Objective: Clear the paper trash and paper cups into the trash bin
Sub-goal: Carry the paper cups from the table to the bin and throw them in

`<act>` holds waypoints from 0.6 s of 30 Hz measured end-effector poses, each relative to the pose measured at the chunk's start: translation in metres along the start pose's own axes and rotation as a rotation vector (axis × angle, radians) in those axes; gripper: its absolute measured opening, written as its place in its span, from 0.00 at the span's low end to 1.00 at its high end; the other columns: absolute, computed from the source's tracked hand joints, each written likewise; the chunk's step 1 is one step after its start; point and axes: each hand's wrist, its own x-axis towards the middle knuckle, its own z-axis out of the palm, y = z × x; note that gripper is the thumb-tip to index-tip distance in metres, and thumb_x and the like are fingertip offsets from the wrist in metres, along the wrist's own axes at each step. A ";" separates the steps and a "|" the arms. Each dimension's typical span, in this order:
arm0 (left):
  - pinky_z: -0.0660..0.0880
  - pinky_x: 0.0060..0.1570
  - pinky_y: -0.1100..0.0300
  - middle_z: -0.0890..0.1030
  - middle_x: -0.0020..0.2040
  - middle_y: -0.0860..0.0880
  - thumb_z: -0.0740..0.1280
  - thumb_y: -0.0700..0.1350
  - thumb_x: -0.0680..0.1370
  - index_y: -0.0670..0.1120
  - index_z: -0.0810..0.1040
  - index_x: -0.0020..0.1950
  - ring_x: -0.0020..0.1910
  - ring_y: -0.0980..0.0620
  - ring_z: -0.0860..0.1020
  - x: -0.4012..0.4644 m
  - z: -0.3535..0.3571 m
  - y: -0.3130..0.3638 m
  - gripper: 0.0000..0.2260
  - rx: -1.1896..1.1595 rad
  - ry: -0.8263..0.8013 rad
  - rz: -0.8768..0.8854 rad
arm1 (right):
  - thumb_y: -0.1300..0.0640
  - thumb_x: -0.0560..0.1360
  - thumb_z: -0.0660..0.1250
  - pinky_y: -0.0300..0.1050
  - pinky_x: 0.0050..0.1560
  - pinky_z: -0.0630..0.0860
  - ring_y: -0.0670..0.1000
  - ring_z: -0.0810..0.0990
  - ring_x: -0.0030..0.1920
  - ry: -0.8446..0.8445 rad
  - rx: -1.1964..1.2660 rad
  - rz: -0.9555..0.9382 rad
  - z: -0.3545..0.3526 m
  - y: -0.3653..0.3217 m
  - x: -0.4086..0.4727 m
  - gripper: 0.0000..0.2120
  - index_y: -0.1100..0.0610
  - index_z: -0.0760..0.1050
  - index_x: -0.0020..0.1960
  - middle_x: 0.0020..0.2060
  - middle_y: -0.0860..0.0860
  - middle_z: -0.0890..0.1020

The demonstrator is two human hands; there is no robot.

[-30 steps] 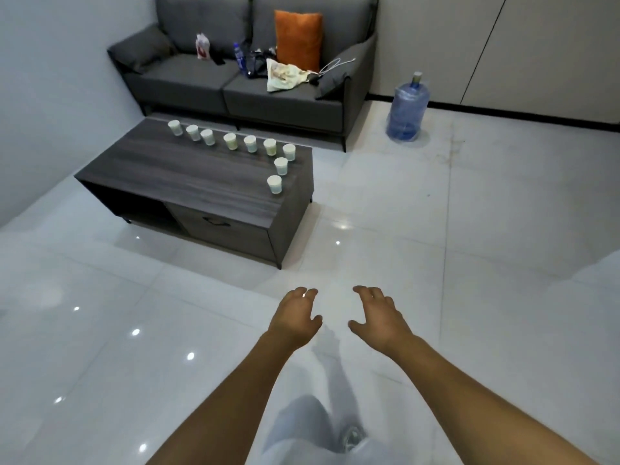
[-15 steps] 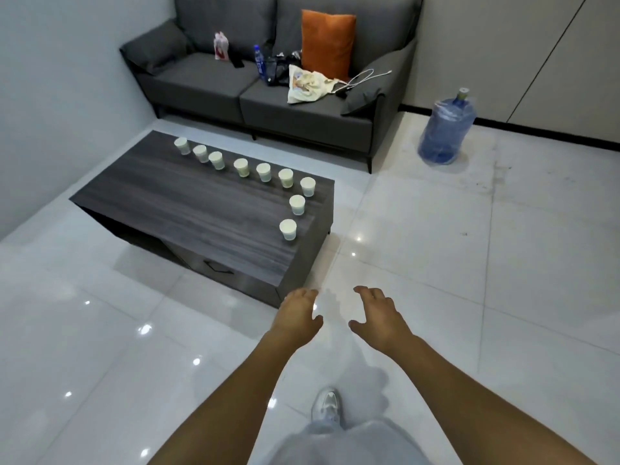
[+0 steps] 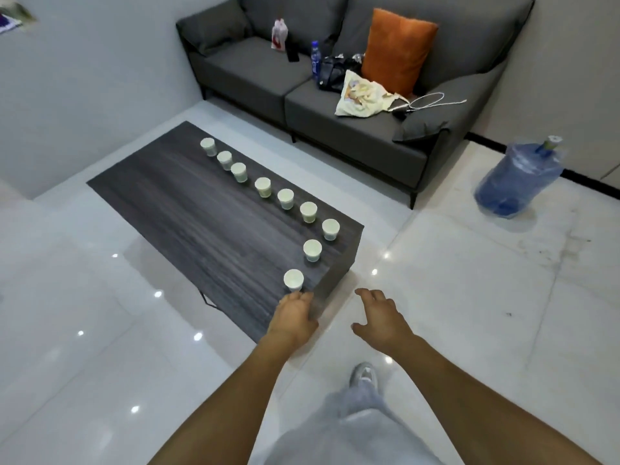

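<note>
Biggest thing I'm looking at is the glossy white tile floor (image 3: pixel 469 297), loads of open room to the right of the bench and in front of it. Grey sofa (image 3: pixel 335 105) sits along the far wall with an orange cushion (image 3: pixel 397 52), a tote bag (image 3: pixel 360 97) and a small bottle (image 3: pixel 315 60) on it; there's only a narrow strip of floor between it and the bench's far long edge. The dark wood bench (image 3: pixel 201 223) runs diagonally, its near right corner just ahead of my hands. A blue water jug (image 3: pixel 518 179) stands on the floor well off to the right.

Nine paper cups (image 3: pixel 262 187) stand upright in a row along the far edge, then hook round down the right-hand end. The nearest cup (image 3: pixel 293 280) is close to that end edge.

My left hand (image 3: pixel 293 317) is over the bench corner, fingers loosely curled, tips just beside that cup, holding nothing. Right hand (image 3: pixel 380 318) hovers over bare floor, fingers spread.
</note>
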 end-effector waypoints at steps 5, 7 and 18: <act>0.67 0.66 0.52 0.70 0.67 0.45 0.66 0.47 0.76 0.45 0.70 0.67 0.65 0.44 0.68 0.056 -0.018 0.023 0.20 -0.080 0.034 -0.104 | 0.50 0.75 0.68 0.53 0.64 0.72 0.58 0.68 0.66 -0.071 -0.048 -0.111 -0.048 0.000 0.079 0.30 0.50 0.58 0.73 0.69 0.54 0.66; 0.66 0.68 0.52 0.68 0.68 0.45 0.66 0.48 0.77 0.45 0.69 0.69 0.67 0.45 0.66 0.072 -0.022 0.025 0.22 -0.122 0.043 -0.162 | 0.51 0.74 0.68 0.54 0.64 0.71 0.58 0.67 0.66 -0.108 -0.081 -0.138 -0.062 -0.004 0.107 0.30 0.50 0.59 0.72 0.69 0.54 0.66; 0.68 0.65 0.51 0.73 0.64 0.44 0.68 0.45 0.73 0.45 0.73 0.66 0.64 0.43 0.70 0.175 -0.039 -0.023 0.21 -0.289 0.020 -0.420 | 0.52 0.74 0.68 0.55 0.67 0.68 0.60 0.64 0.70 -0.293 -0.216 -0.251 -0.070 -0.055 0.263 0.31 0.51 0.58 0.73 0.74 0.53 0.60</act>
